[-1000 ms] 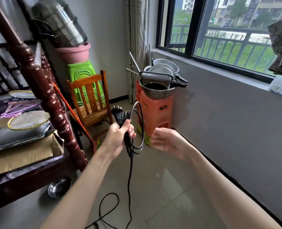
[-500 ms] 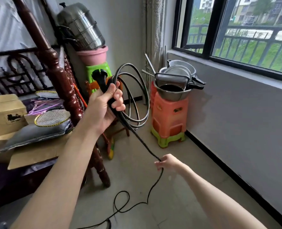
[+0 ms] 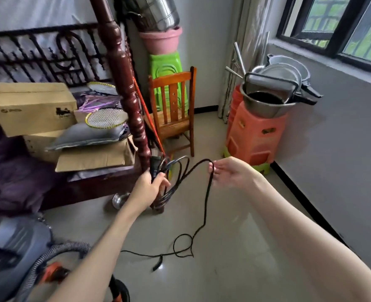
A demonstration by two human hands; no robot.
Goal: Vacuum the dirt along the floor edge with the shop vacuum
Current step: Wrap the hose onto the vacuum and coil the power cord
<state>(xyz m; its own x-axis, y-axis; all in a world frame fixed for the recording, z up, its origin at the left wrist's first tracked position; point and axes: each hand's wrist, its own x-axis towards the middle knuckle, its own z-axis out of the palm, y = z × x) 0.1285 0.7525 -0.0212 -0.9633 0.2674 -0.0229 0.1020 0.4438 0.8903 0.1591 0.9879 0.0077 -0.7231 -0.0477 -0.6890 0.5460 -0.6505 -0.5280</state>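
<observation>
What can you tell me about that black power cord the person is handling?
The black power cord is thin, round and looks rubber-coated. The left hand grips its plug end together with several gathered loops that hang below the fist. From there one strand arcs up to the right hand, whose fingers hold it, then drops to the tiled floor, where it curls into a loose loop and trails toward the shop vacuum. A short dark tie hangs off it there.

A single head-worn wide-angle camera looks forward and down over both bare forearms onto the pale tiled floor (image 3: pixel 234 247), close to the hands. It faces a room corner, dark-framed window (image 3: pixel 332 29) upper right; the edges seem blurred.
</observation>
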